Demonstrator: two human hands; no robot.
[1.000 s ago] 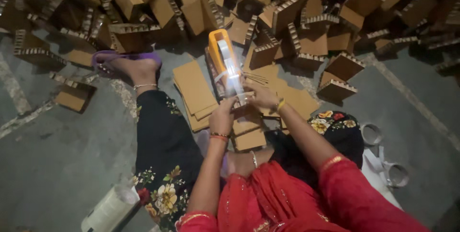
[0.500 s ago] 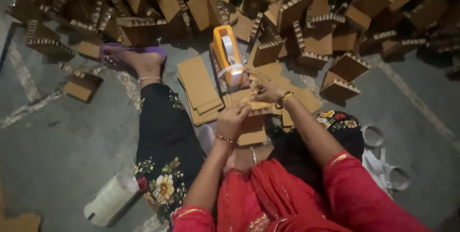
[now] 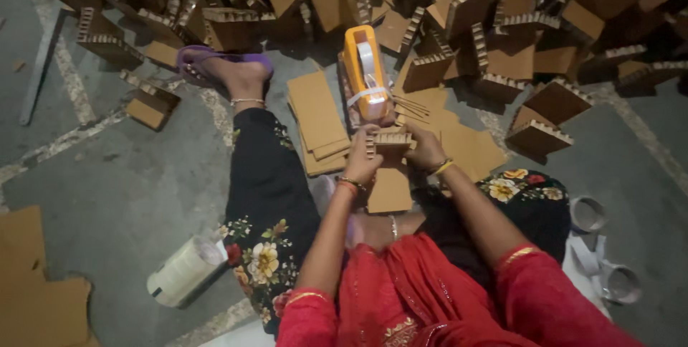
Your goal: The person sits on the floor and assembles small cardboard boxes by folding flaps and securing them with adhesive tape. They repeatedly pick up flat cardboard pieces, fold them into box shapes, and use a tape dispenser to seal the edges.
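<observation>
Cardboard piece, small, with notched edges, held up between both hands over the lap, just below the orange tape dispenser. Left hand closed on its left end, fingers curled round the edge. Right hand closed on its right end, thumb side toward the piece. Both grips firm on the same piece; hands nearly touching each other.

A flat cardboard sheet lies under the hands, on the lap. Bangles on both wrists.

Tape dispenser stands on the floor just beyond the hands, a white strip of tape across its face. Left of it, a stack of flat sheets beside the outstretched left leg, which wears dark trousers with a flower print. Foot in a purple sandal, anklet above it. More flat sheets lie right of the hands.

Far side of the floor is heaped with folded cardboard boxes, all with notched rims, lying at every angle. One box sits apart, left of the foot.

Near the left knee, a white tape roll on its side. At the right edge, two empty tape cores on a pale sheet. Loose brown cardboard at the lower left corner. Red sleeves and red cloth fill the bottom of the view.
</observation>
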